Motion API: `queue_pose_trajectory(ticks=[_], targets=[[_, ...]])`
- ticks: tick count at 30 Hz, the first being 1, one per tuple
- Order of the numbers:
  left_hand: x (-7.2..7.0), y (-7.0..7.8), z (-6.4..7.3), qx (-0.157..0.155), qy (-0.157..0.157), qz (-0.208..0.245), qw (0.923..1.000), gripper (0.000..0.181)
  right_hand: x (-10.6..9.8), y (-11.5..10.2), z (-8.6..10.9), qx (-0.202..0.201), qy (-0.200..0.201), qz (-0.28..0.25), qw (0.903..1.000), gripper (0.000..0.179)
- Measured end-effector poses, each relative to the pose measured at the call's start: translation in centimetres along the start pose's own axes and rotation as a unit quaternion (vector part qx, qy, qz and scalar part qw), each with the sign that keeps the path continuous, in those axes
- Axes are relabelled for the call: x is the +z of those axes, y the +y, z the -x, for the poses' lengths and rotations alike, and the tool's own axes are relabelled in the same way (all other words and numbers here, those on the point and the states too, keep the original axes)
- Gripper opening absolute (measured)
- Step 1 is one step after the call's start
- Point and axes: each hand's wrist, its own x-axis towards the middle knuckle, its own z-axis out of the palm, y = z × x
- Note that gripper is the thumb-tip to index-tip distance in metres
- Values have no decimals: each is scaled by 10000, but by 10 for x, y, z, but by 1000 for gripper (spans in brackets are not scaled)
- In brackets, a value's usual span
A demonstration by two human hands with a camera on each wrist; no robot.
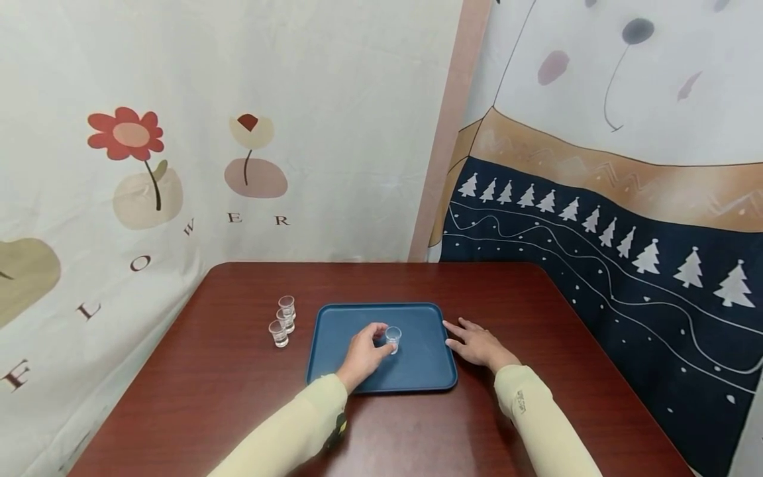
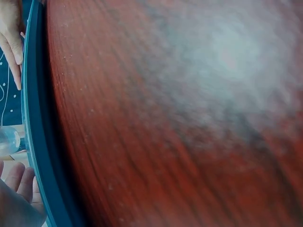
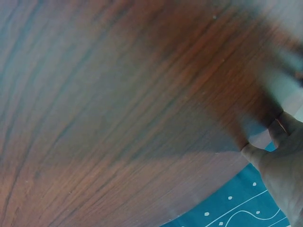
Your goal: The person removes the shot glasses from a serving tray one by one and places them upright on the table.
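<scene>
A small clear shot glass [image 1: 393, 336] stands upright on the blue tray [image 1: 417, 374]. Beside it is my left hand [image 1: 365, 352], its thumb and forefinger spread around the glass's near left side. In the left wrist view a gap shows between the loosely bent fingers [image 2: 21, 179] and the glass [image 2: 8, 141]; the thumb is hidden there. Flat and spread, my right hand [image 1: 481, 346] rests at the tray's right edge, fingertips against the rim. The right wrist view catches only part of that hand [image 3: 281, 165], over the table.
Three more clear shot glasses, a far one [image 1: 287, 305], a middle one [image 1: 286, 322] and a near one [image 1: 278, 334], stand close together left of the tray. All sit on a dark red wooden table [image 1: 238, 397]. Printed cloths [image 1: 346, 132] hang behind and to the right.
</scene>
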Motion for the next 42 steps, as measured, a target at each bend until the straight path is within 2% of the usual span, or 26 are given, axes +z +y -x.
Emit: queue_pose_trajectory(ticks=[10,24,29,31,36,42], targets=[[3,2,-1,3,-161,166,9997,30,2,1,0,35,5,20,10000,55],[0,5,-3,-102,-63,332,9994,30,0,2,-1,17,-6,-28,10000,54],[-7,5,-4,-99,39,363,9993,30,-1,0,1,-44,8,-51,10000,54],[-11,5,-5,-197,97,388,9990,31,0,-1,1,-66,1,-39,10000,54],[-24,3,-7,-295,343,387,9982,31,1,0,1,-67,14,-42,10000,54],[-39,-2,-10,-246,634,289,9973,33,3,4,0,-24,2,-27,10000,55]])
